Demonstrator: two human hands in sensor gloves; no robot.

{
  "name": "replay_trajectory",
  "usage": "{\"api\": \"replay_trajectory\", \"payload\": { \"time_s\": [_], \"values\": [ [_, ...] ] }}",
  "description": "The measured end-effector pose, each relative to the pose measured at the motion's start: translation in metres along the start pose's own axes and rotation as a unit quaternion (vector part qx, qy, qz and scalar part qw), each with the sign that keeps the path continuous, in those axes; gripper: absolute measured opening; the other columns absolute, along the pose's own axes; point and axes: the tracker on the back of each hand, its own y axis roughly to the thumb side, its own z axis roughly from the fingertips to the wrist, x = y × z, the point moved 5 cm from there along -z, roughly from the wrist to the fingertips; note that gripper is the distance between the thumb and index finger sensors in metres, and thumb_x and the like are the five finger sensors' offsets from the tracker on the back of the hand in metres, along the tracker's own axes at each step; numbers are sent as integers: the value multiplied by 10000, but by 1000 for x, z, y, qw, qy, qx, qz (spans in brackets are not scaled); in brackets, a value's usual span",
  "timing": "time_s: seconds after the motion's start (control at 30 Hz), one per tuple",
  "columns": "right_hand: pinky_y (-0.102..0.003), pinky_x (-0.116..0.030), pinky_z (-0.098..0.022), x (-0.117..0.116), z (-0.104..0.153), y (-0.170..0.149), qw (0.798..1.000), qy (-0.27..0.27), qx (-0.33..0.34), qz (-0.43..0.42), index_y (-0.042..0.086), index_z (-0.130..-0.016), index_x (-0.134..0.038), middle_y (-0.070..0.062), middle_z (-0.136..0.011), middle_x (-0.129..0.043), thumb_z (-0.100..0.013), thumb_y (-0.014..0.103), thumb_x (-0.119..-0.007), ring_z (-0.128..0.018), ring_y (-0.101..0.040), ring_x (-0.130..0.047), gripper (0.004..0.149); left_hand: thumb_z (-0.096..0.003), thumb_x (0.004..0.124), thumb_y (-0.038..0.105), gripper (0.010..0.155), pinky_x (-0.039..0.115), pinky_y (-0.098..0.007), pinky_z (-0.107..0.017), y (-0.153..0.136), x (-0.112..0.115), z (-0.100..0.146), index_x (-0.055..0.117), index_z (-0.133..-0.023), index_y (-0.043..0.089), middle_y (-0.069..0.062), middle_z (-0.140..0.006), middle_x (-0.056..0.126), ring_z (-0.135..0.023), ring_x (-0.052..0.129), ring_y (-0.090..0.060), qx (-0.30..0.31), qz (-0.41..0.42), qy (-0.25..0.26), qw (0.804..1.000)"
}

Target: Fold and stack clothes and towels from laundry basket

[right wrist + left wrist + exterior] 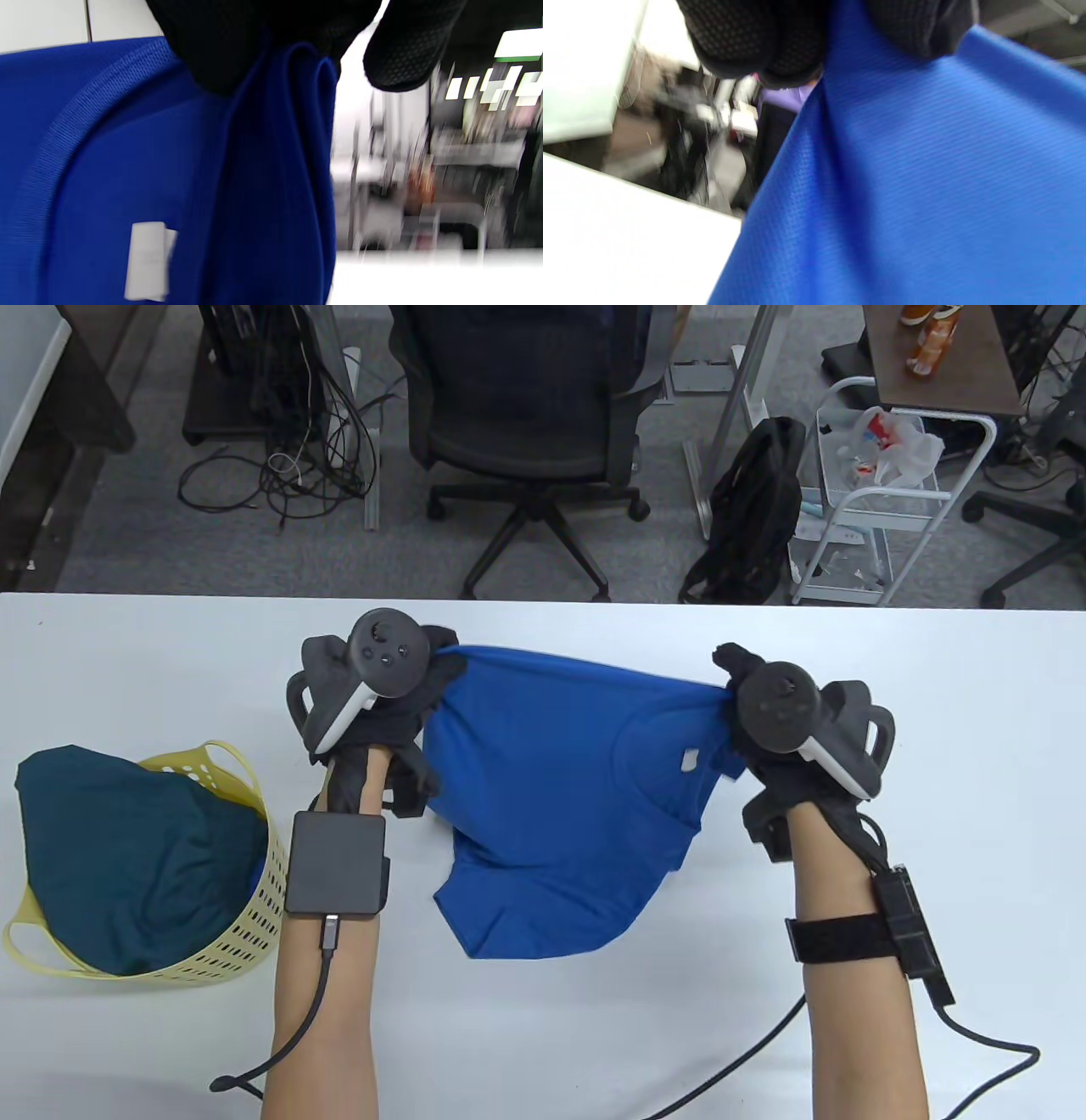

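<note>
A bright blue T-shirt (560, 780) hangs stretched between both hands above the white table (976, 712), its lower part draping onto the tabletop. My left hand (437, 666) pinches its left top corner, and the blue T-shirt (925, 182) fills the left wrist view under the gloved fingers (755, 42). My right hand (731, 687) grips the bunched right top edge. In the right wrist view the blue T-shirt (127, 161) shows its collar rib and a white label (146, 260). A yellow laundry basket (242, 899) at the left holds a dark teal garment (127, 857).
The table's far edge runs just behind the hands; beyond it on the floor stand an office chair (526, 415), a black backpack (751, 509) and a white wire cart (882, 500). Cables trail from both forearms toward the near edge.
</note>
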Motion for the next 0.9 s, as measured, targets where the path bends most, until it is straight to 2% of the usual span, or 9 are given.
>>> {"api": "replay_trajectory", "payload": {
  "time_s": [0.13, 0.2, 0.27, 0.43, 0.5, 0.6, 0.73, 0.8, 0.9],
  "values": [
    [-620, -692, -656, 61, 13, 2, 991, -125, 20, -46, 274, -943, -727, -65, -925, -816, -576, 241, -742, -781, -276, -860, 369, -531, 625, 514, 474, 728, -526, -729, 16, -64, 20, 668, -990, 405, -19, -1130, 675, -977, 803, -259, 82, -16, 136, 987],
    [-632, -676, -667, 79, 32, -5, 984, -152, 50, -82, 269, -952, -721, -68, -931, -808, -578, 255, -737, -797, -281, -849, 374, -532, 624, 525, 477, 704, -554, -740, 22, -87, 50, 672, -991, 406, -38, -1154, 661, -1008, 774, -294, 139, -12, 160, 977],
    [-646, -669, -667, 78, 51, -12, 980, -140, 80, -112, 252, -949, -735, -78, -928, -815, -576, 248, -747, -798, -295, -850, 374, -542, 639, 519, 473, 706, -565, -735, 27, -87, 75, 696, -991, 381, -54, -1156, 676, -1017, 775, -312, 186, -29, 152, 970],
    [-666, -674, -658, 4, 111, -27, 975, 82, 145, -146, 228, -969, -752, -99, -932, -834, -580, 235, -767, -802, -317, -866, 389, -564, 663, 510, 484, 740, -560, -720, 19, -20, 151, 783, -980, 292, -78, -1144, 751, -1006, 824, -346, 200, -88, -18, 976],
    [-663, -680, -653, -36, 144, -30, 957, 178, 166, -156, 219, -978, -752, -108, -930, -838, -583, 228, -763, -796, -320, -871, 395, -570, 660, 505, 486, 750, -559, -709, 6, 25, 186, 794, -977, 276, -84, -1135, 765, -994, 837, -351, 202, -87, -110, 969],
    [-664, -686, -647, -77, 178, -30, 937, 253, 176, -164, 210, -984, -757, -115, -923, -848, -581, 224, -770, -784, -323, -882, 404, -578, 667, 496, 489, 765, -552, -696, -12, 76, 224, 804, -981, 256, -100, -1128, 778, -977, 856, -357, 189, -62, -233, 952],
    [-658, -688, -648, -108, 175, -20, 921, 320, 175, -135, 202, -1002, -741, -115, -924, -848, -582, 219, -768, -783, -321, -884, 421, -590, 670, 481, 484, 756, -560, -693, -25, 108, 223, 795, -988, 236, -124, -1133, 762, -977, 843, -378, 133, -70, -312, 938],
    [-656, -688, -648, -111, 152, -14, 931, 307, 157, -119, 201, -1003, -738, -112, -920, -849, -581, 212, -768, -777, -320, -884, 423, -591, 674, 475, 485, 751, -563, -694, -23, 107, 205, 790, -993, 232, -130, -1138, 756, -980, 837, -384, 101, -87, -302, 944],
    [-654, -684, -652, -109, 109, -9, 963, 236, 109, -69, 207, -1012, -715, -103, -926, -835, -581, 217, -759, -785, -310, -876, 433, -593, 671, 476, 485, 748, -562, -698, -17, 98, 165, 779, -1000, 237, -125, -1141, 750, -977, 839, -377, 47, -130, -231, 963]
  ]
}}
